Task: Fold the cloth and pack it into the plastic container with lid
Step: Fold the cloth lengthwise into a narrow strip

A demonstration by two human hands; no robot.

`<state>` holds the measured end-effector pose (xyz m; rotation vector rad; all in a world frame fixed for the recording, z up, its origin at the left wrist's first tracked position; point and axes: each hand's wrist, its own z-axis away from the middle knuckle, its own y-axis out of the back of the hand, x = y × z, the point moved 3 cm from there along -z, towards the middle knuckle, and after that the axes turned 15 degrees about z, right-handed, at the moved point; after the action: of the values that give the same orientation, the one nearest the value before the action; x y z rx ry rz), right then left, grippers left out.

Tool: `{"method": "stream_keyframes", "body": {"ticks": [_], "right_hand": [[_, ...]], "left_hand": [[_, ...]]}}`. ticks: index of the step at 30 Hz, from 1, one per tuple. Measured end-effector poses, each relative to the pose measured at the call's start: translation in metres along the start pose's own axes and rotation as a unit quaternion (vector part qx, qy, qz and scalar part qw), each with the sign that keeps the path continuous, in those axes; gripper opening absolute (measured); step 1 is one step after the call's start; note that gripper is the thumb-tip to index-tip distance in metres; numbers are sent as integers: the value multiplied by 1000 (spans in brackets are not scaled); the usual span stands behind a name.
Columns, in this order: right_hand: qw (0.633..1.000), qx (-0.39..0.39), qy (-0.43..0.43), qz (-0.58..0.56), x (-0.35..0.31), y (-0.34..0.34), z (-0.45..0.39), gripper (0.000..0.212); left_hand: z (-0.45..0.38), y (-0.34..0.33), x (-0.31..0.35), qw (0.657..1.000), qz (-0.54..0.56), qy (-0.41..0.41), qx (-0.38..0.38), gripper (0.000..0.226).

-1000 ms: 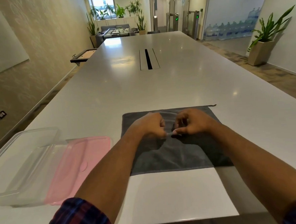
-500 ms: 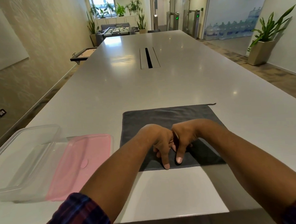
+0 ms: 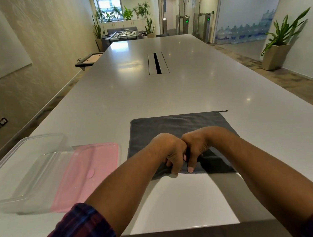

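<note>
In the head view both hands, the left hand [image 3: 170,150] and right hand [image 3: 195,147], have slid from mid-cloth to the near edge of the grey cloth [image 3: 178,124] flat on the bench [image 3: 168,91], each grip clenched on that hem, likely starting a fold, while the clear container [image 3: 34,164] sits empty beside its pink lid [image 3: 87,171].

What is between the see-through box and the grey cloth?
The pink lid, lying flat on the table between the clear container and the grey cloth, seen from the head camera.
</note>
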<state>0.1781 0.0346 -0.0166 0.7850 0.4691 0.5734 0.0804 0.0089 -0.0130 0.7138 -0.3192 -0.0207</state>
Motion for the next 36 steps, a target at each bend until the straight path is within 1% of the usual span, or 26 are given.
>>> {"method": "stream_keyframes", "body": {"ticks": [3, 5, 6, 7, 8, 10, 12, 14, 15, 17, 19, 21, 22, 24, 26, 28, 29, 31, 33, 34, 36], "right_hand": [[1000, -3, 2, -28, -1, 0, 4, 60], [999, -6, -6, -32, -2, -2, 5, 66], [1000, -1, -10, -25, -2, -2, 5, 65], [1000, 6, -15, -18, -2, -2, 4, 60], [1000, 14, -20, -14, -1, -1, 3, 50], [999, 29, -29, -18, 3, 2, 4, 25], [998, 50, -39, -26, 8, 6, 7, 17], [996, 66, -44, -40, 13, 9, 10, 17], [995, 71, -43, -48, 15, 10, 11, 18], [993, 89, -42, -60, 20, 11, 14, 17], [990, 116, -40, -63, 26, 13, 16, 12], [987, 148, -39, -59, 32, 16, 18, 9], [983, 169, -40, -55, 35, 17, 17, 14], [974, 217, -49, -51, 42, 20, 16, 23], [965, 253, -57, -49, 47, 22, 17, 23], [961, 256, -49, -97, 52, 23, 21, 11], [960, 247, -39, -126, 54, 24, 23, 9], [958, 235, -29, -160, 61, 24, 28, 20], [959, 237, -49, -148, 70, 23, 29, 24], [961, 235, -68, -127, 75, 23, 29, 22], [965, 227, -118, -58, 84, 22, 27, 10]], "left_hand": [[1, 4, -4, 998, 67, -21, -9, 39], [4, 8, -9, 992, 118, -49, -11, 26], [4, 11, -13, 988, 142, -59, -9, 16], [4, 13, -17, 985, 158, -66, -5, 8], [4, 14, -20, 984, 166, -70, 3, 6], [2, 16, -25, 982, 172, -80, 19, 7], [1, 18, -28, 978, 180, -101, 39, 8], [1, 20, -29, 970, 202, -122, 57, 9], [2, 21, -30, 969, 202, -127, 61, 16], [2, 24, -33, 974, 176, -125, 62, 23], [2, 28, -36, 980, 146, -116, 74, 21], [4, 33, -39, 981, 113, -111, 108, 13], [4, 36, -41, 980, 100, -111, 128, 9], [6, 40, -45, 974, 89, -113, 176, 9], [7, 45, -51, 961, 96, -119, 229, 10], [7, 48, -58, 950, 107, -123, 266, 22], [7, 49, -61, 947, 106, -126, 274, 25], [6, 52, -67, 946, 98, -130, 281, 28], [5, 55, -74, 946, 98, -126, 282, 30], [4, 56, -78, 945, 101, -122, 285, 29], [3, 60, -85, 941, 116, -116, 297, 25]]}}
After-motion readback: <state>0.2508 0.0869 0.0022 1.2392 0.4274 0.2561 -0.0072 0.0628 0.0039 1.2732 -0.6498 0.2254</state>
